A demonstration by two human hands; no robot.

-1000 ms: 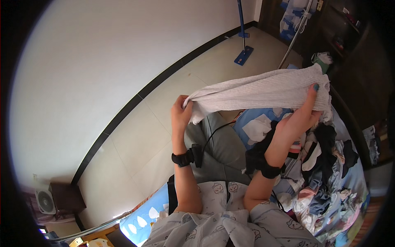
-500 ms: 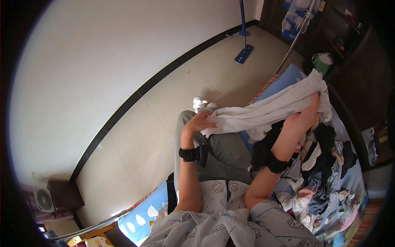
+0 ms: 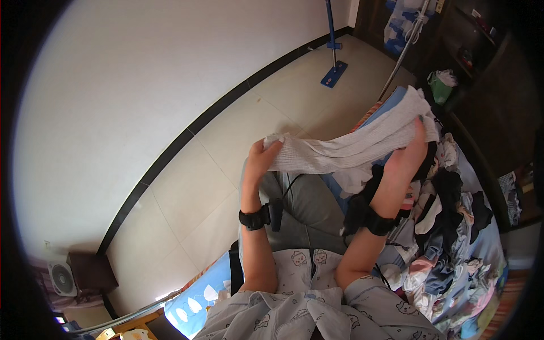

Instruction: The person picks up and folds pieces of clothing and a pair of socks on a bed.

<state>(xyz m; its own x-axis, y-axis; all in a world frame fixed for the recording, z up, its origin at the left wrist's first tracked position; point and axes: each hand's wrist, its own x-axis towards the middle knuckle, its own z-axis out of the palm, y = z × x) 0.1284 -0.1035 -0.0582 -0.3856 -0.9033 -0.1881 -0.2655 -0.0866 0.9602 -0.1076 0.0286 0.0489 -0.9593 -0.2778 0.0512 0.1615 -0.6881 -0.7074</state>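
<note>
A pale, ribbed knit garment [image 3: 345, 150] is stretched lengthwise over my knees, sagging a little along its length. Its left end is gripped in my left hand [image 3: 263, 157], thumb on top and fingers behind the cloth. My right hand [image 3: 409, 150] holds the far right end, where the fabric bunches up; most of those fingers are hidden. Which kind of garment it is cannot be made out. Below its right half hangs a looser flap of the same pale colour. Black straps with small devices circle both my forearms.
A heap of mixed clothes [image 3: 445, 226] covers the bed to my right. A blue flat mop [image 3: 334, 73] stands on the tiled floor ahead, near a metal pole [image 3: 405, 54]. A green bin [image 3: 442, 88] is beside the dark cabinet. At the lower left stands a fan [image 3: 62, 277].
My left hand has moved up and slightly left with its end of the garment. My right hand has shifted a little left. The white footwear on the floor is now hidden behind the cloth.
</note>
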